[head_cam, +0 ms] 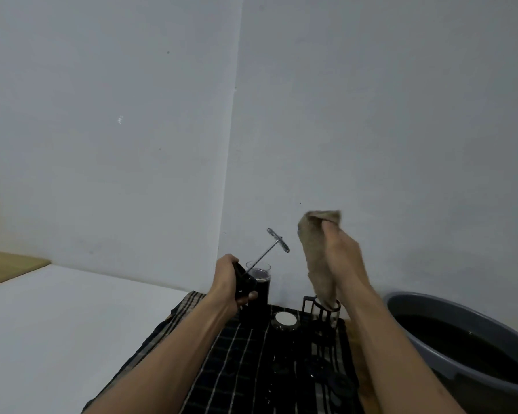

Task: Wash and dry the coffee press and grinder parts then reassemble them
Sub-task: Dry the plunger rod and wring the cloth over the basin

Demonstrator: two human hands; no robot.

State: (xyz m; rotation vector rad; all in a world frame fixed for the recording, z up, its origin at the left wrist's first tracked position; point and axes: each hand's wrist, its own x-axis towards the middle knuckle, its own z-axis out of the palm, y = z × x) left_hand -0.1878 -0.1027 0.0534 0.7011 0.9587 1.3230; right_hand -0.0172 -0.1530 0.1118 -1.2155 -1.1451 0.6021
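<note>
Beige cloth is bunched in my right hand, whose grip is closed around it, raised above the press frame that stands on the checked towel. My left hand has its grip closed on the dark lid of the plunger, holding it tilted so the rod and mesh disc point up and away, clear of the glass beaker just behind. Judged step: drying, with the plunger next for the cloth. The next move calls for bringing cloth and disc together and wiping along the rod. Other small parts, among them a round white-topped piece, lie on the towel on the desk. A grey basin of dark water sits to the right.
</note>
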